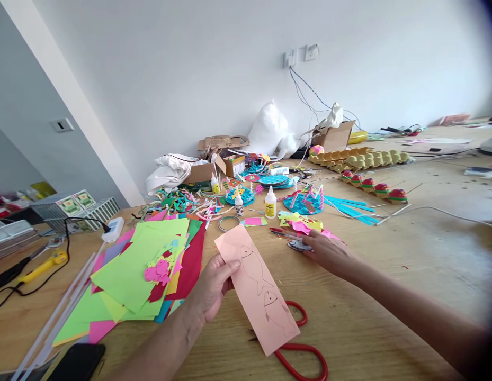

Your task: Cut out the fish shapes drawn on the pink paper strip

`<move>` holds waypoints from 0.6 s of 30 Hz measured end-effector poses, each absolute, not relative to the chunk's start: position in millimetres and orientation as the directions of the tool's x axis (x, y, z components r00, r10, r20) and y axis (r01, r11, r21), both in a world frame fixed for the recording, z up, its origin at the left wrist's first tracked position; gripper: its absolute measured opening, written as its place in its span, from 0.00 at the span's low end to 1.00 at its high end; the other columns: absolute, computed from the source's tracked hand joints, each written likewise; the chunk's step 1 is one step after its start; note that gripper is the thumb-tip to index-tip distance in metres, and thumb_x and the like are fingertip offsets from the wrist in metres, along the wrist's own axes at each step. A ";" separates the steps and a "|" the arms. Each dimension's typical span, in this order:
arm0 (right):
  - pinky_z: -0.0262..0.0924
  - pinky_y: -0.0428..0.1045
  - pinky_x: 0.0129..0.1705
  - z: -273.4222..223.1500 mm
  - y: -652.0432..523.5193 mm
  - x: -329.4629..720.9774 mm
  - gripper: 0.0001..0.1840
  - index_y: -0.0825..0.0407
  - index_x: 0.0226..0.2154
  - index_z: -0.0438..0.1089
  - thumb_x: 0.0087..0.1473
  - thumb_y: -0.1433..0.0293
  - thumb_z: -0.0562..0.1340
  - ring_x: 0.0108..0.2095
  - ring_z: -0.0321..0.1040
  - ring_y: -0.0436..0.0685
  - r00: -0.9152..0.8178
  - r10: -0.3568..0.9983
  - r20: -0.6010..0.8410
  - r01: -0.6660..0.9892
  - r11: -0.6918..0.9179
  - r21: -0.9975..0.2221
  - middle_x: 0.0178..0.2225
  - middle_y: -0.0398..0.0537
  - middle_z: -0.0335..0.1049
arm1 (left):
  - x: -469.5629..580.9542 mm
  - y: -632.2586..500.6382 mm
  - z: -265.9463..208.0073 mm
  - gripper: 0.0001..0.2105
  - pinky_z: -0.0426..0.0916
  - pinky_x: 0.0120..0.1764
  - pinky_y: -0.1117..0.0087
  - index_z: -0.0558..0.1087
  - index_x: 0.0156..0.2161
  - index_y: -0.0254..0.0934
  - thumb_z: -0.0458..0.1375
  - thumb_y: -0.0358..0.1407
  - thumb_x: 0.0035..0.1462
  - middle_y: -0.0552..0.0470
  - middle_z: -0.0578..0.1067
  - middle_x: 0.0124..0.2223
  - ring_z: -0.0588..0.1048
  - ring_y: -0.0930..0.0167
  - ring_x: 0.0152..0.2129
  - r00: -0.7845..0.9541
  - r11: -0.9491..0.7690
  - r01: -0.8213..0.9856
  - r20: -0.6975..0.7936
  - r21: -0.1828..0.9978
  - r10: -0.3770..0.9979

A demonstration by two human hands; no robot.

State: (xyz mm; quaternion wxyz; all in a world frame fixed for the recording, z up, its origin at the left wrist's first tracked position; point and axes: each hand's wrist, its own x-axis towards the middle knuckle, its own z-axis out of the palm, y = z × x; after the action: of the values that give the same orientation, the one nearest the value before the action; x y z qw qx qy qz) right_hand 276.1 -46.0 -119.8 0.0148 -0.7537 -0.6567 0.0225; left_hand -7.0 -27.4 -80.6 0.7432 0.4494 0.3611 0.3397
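My left hand [220, 283] grips a peach paper strip [256, 293] by its upper left edge, thumb on top. Two fish outlines are drawn on the strip in dark lines. Under its lower end lie scissors with red handles [309, 354]; their blades are mostly hidden. My right hand [323, 251] is low over the table, fingers closed at the end of a pen [287, 235]. A grey fish-shaped piece [298, 246] lies right by those fingertips. Just behind are pink and yellow paper scraps [303, 223].
Coloured paper sheets [138, 254] with small cutouts [160, 270] lie at left, above a black phone [77, 362]. Glue bottles [270, 203], a tape roll [229, 224] and blue crafts [303, 201] stand behind. Egg cartons [373, 159] and a white cable [436, 207] are right.
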 end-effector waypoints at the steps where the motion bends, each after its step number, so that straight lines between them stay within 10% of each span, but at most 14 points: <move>1: 0.61 0.50 0.35 -121.1 -46.4 276.2 0.16 0.50 0.45 0.70 0.55 0.70 0.54 0.42 0.70 0.63 0.129 0.992 -0.013 0.990 -0.129 -0.058 0.44 0.55 0.69 | -6.8 -27.6 -80.3 0.17 0.68 0.36 0.69 0.74 0.40 0.34 0.65 0.38 0.42 0.48 0.78 0.37 0.74 0.69 0.33 0.509 0.364 -0.176 -0.232 0.915 0.829; 18: 0.60 0.50 0.34 -126.3 -45.9 281.9 0.22 0.48 0.50 0.70 0.56 0.59 0.52 0.37 0.71 0.61 0.149 0.989 -0.009 0.985 -0.149 -0.081 0.42 0.55 0.70 | -3.5 -27.8 -78.4 0.18 0.69 0.34 0.70 0.73 0.39 0.33 0.66 0.37 0.41 0.48 0.78 0.37 0.74 0.69 0.32 0.492 0.366 -0.185 -0.236 0.912 0.838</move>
State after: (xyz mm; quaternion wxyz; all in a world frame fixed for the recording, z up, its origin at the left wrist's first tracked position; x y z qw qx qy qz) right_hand 281.9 -45.9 -126.3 0.0277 -0.7575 -0.6516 0.0300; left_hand -3.5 -27.8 -78.4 0.7405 0.4449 0.3667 0.3454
